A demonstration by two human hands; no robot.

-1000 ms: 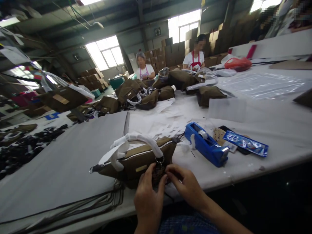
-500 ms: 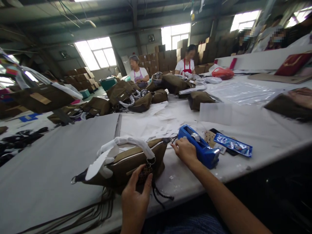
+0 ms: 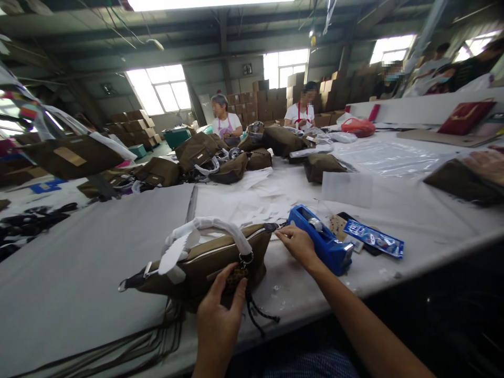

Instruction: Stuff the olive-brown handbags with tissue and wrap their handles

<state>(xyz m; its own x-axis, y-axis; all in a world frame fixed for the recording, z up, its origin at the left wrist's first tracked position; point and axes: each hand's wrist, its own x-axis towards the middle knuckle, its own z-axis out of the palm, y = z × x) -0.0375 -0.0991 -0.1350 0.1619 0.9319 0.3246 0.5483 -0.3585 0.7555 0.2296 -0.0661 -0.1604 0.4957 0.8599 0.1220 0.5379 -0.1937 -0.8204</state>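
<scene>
An olive handbag [image 3: 220, 253] with a silver zip stands on the white-covered table, its handle [image 3: 208, 223] wrapped in white material. At the bag's near side, my left hand [image 3: 220, 310] is closed with thumb and fingers around a dark patterned hanging tag [image 3: 237, 277]. Dark cords [image 3: 255, 315] dangle beside it. My right hand [image 3: 297, 244] pinches at the small metal ring on the bag's right tip; its fingertips partly cover the ring. Just beyond that hand is a blue tape dispenser [image 3: 321, 236].
A blue packet [image 3: 374, 239] lies on dark flat items right of the dispenser. Olive bags [image 3: 205, 152] are piled at the back, where two people work. Another person's hand [image 3: 488, 163] touches a bag at right. Dark straps [image 3: 35, 226] lie at left.
My right fingertips have moved slightly left, closing at the bag's tip. The white wrap has shifted, baring more of the bag's left end. My left hand stays on the tag.
</scene>
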